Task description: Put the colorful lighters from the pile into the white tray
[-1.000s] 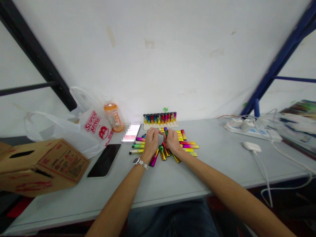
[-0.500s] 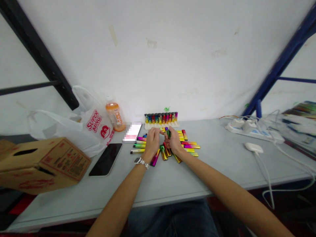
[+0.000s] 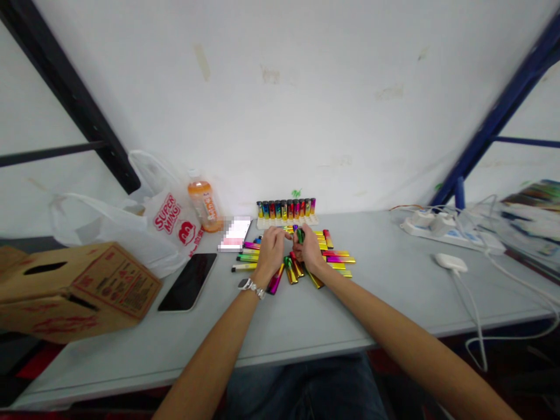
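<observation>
My right hand (image 3: 310, 249) is closed around a green lighter (image 3: 300, 235) above the middle of the pile. Close on its left, my left hand (image 3: 272, 249) has its fingers curled together; whatever they pinch, if anything, is too small to make out. Shiny multicoloured lighters lie spread under and around both hands, among them a magenta one (image 3: 275, 281) by my left wrist and a green and gold one (image 3: 290, 272) between the wrists. Behind the hands, a row of upright lighters (image 3: 284, 210) stands in a pale rack (image 3: 264, 224) against the wall.
Left on the grey table (image 3: 306, 326) are a cardboard box (image 3: 87, 291), a white plastic bag (image 3: 153, 233), a black phone (image 3: 188, 283), an orange drink bottle (image 3: 205, 204) and a bright-screened device (image 3: 236, 234). A power strip (image 3: 452, 233) and a white charger (image 3: 450, 262) with cables lie right.
The green lighter in my right hand shows a little more and sits slightly further right. My left hand is almost unmoved.
</observation>
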Tool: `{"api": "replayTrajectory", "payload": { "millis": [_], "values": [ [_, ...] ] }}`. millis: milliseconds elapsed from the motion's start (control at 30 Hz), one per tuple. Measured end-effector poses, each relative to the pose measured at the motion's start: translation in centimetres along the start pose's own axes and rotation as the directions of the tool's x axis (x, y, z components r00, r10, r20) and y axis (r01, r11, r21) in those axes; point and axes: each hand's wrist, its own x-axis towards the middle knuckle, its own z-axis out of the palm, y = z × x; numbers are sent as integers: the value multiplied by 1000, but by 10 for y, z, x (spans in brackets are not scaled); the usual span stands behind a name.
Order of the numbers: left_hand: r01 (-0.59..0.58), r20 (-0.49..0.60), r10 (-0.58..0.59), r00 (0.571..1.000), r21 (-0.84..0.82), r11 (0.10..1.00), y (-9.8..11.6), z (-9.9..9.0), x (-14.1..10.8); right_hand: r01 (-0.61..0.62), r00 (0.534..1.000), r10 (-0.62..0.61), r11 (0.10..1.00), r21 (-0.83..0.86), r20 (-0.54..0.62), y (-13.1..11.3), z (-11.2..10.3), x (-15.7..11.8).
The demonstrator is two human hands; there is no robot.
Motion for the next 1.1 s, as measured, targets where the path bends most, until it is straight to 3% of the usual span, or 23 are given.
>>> {"api": "replayTrajectory", "payload": {
  "millis": [100,233,400,567,633,767,933,1100],
  "values": [
    [-9,0,9,1000,6,1000,-3,1,0,8,998,-17,990,138,64,-4,0,0],
    [-22,25,21,999,42,999,-4,2,1,120,990,-126,987,103,55,-8,-6,5],
    [-27,41,24,999,73,997,-4,3,0,371,926,-376,906,-202,16,-17,-29,25],
    [-47,54,42,998,87,995,-7,5,0,471,835,-548,681,-561,36,-35,-58,63],
    [-45,59,40,997,92,995,-9,5,0,468,824,-565,638,-612,40,-41,-66,80],
    [-40,58,34,998,105,994,-10,5,0,465,838,-540,643,-608,71,-44,-74,105],
    [-41,66,34,997,112,993,-11,6,0,485,796,-590,490,-724,135,-38,-78,119],
    [-39,67,31,997,116,993,-12,7,0,477,825,-535,488,-731,182,-36,-81,130]
  ]
}}
